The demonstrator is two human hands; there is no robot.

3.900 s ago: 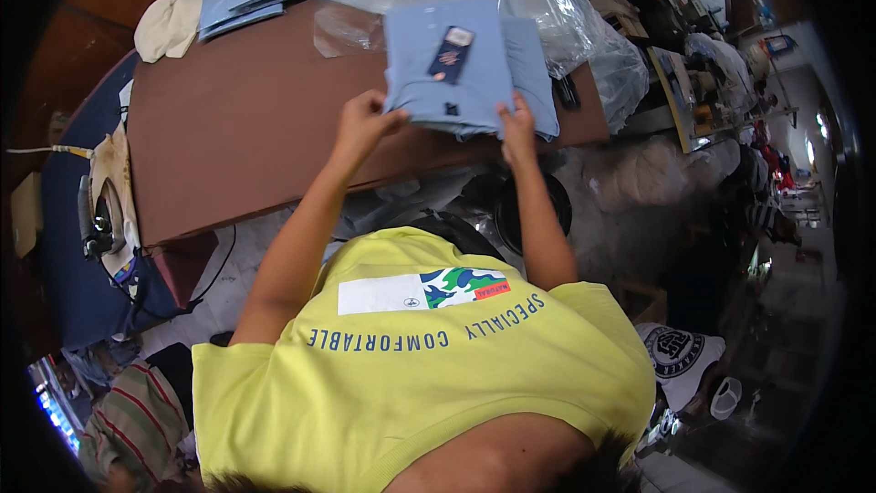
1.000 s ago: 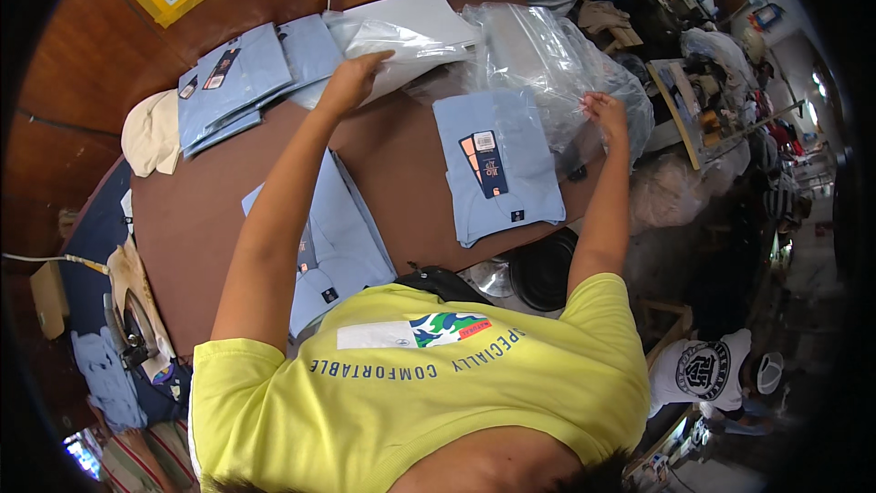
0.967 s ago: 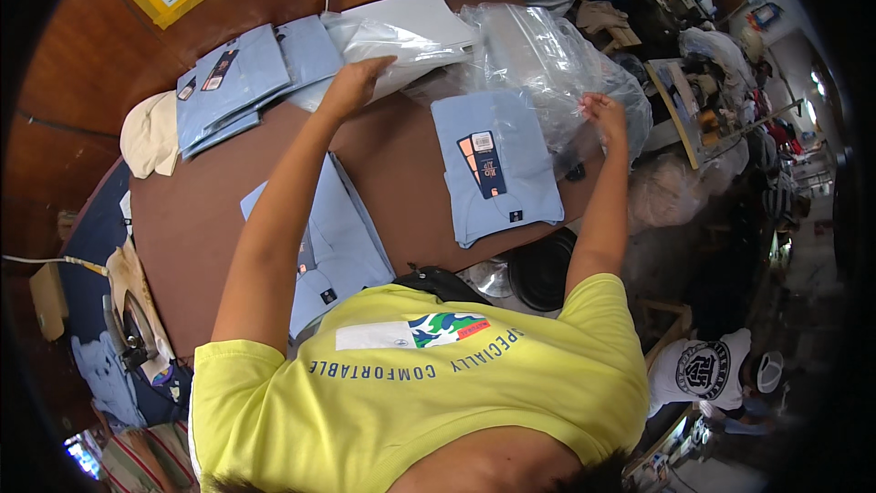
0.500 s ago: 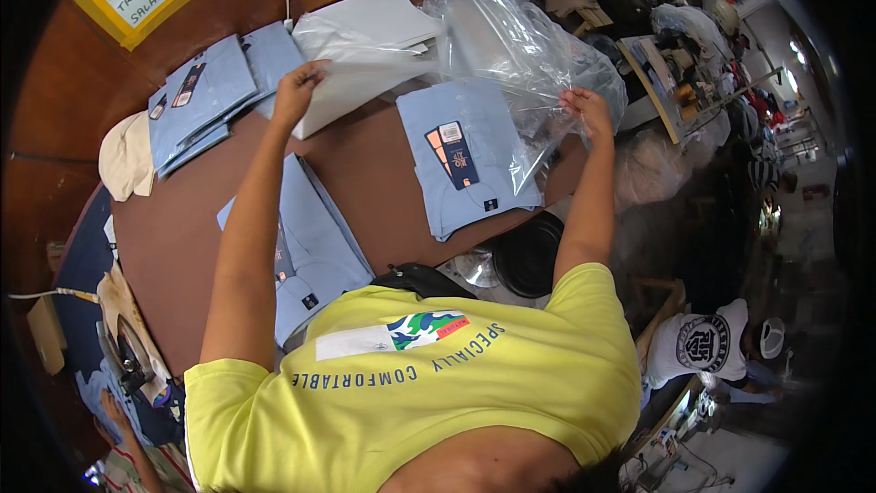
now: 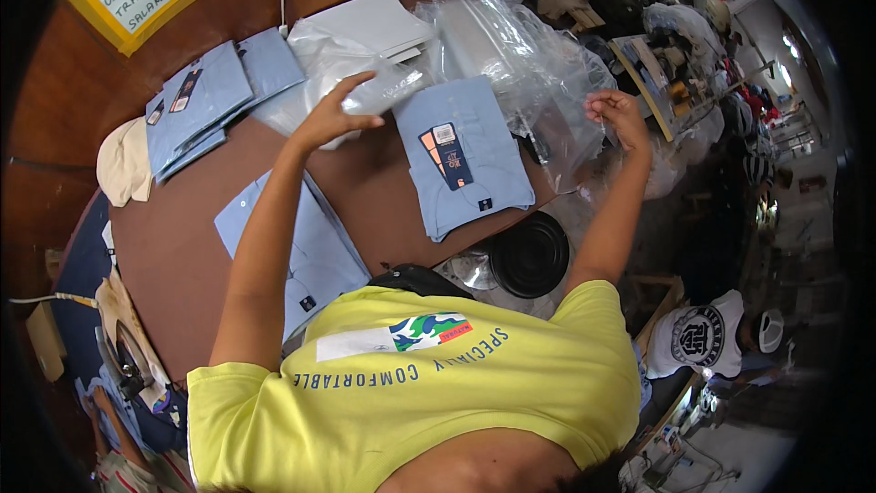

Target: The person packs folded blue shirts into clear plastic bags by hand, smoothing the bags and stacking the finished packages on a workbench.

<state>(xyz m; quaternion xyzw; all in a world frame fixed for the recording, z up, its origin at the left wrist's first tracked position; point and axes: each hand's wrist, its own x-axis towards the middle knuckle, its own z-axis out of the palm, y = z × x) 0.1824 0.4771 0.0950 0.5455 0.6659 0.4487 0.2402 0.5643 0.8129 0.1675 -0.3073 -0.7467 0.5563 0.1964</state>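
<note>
The clear plastic bag (image 5: 511, 64) is stretched between both hands above the brown table (image 5: 182, 246). The left hand (image 5: 336, 111) grips one end of it, fingers curled around the crinkly plastic near a stack of white flat packs (image 5: 370, 27). The right hand (image 5: 619, 111) pinches the other end — it looks closed on the edge, but the plastic is see-through and hard to make out there. Under the bag lies a folded light blue shirt (image 5: 465, 160) with a dark tag (image 5: 447, 153) on it. Another blue shirt (image 5: 301, 246) lies just beside the left arm — nearer the person. More folded blue shirts (image 5: 214, 100) sit at the far left of the table.
</note>
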